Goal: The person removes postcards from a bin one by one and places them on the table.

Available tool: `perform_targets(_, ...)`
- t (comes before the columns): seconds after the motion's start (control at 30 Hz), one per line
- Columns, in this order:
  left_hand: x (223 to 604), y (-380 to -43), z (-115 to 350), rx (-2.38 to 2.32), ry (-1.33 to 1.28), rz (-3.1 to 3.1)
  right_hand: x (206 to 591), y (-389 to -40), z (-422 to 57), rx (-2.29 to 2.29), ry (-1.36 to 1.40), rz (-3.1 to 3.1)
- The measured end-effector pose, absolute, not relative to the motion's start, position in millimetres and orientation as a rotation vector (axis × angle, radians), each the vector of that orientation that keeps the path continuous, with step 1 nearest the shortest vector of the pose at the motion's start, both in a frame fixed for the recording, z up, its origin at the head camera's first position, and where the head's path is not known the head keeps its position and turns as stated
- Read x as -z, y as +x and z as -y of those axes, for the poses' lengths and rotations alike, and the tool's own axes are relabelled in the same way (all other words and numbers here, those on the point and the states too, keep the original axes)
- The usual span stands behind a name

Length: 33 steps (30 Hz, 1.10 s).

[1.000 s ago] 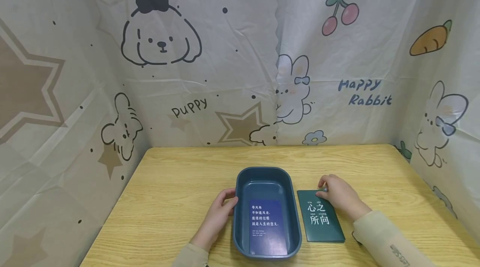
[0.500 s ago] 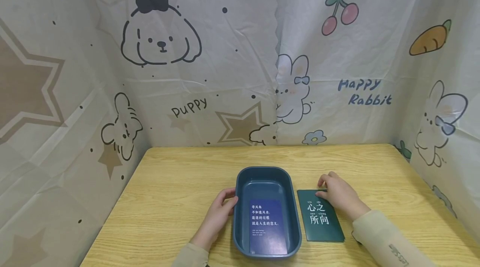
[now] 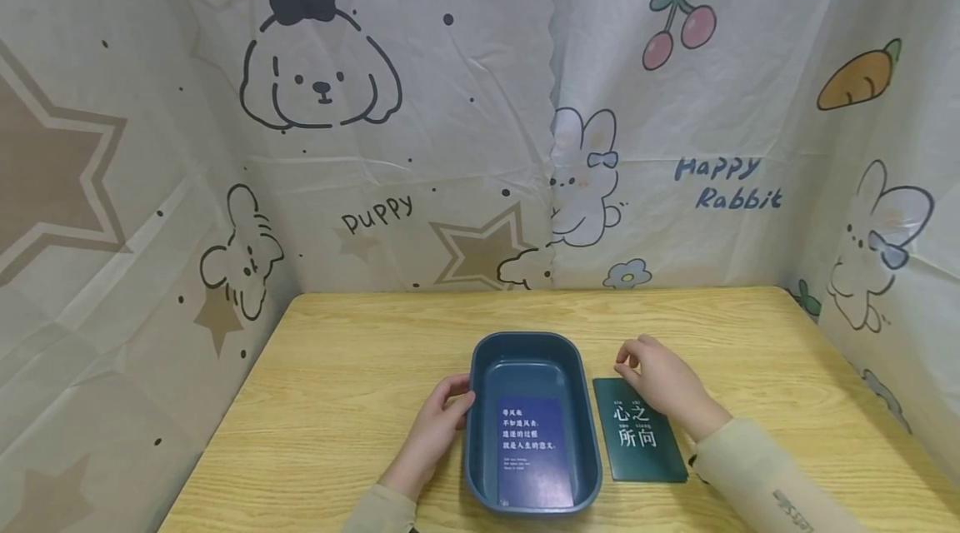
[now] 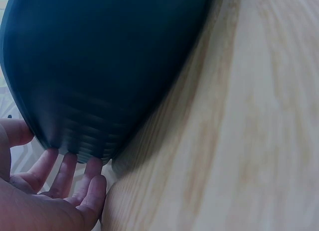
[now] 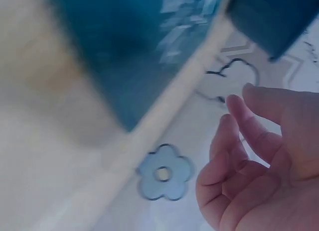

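A dark blue-green rectangular tray (image 3: 477, 466) stands on the table, with a purple notebook (image 3: 534, 475) printed in white characters lying inside. At the tray's left side is my left hand (image 3: 437, 425). Fingertips (image 4: 92, 166) touch its outer wall, and the thumb reaches the rim. To the right of the tray lies a dark green notebook (image 3: 647, 462) with large white characters. Over its upper edge hovers my right hand (image 3: 667, 387), partly covering a corner. In the right wrist view, thumb and index tips come close together with nothing between them, the other fingers loosely bent.
The yellow wood-grain table (image 3: 360, 366) ends at a pale printed curtain (image 3: 465, 141) hanging behind and along both sides. A narrow strip of tabletop separates the tray and the green notebook.
My right hand has shifted left and away from the viewer, its fingertips leaving the green notebook's upper edge. The left hand, tray and both notebooks stay put.
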State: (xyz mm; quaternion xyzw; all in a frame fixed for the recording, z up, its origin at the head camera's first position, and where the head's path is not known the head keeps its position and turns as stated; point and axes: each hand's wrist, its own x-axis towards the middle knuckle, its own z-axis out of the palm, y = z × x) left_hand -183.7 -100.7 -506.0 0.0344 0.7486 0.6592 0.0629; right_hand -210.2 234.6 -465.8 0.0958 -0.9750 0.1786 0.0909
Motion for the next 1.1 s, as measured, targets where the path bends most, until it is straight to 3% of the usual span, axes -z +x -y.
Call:
perform_targets(0.5,505.2,-182.3,101.1,-1.985,0.097,-2.265,432.8,-189.6,-164.7,-0.654,0.507,2.767)
perform_targets(1.1,504.7,-183.9,101.1,-1.995,0.101,-2.254,454.0,-183.1,-125.7,-0.512,0.859,2.849)
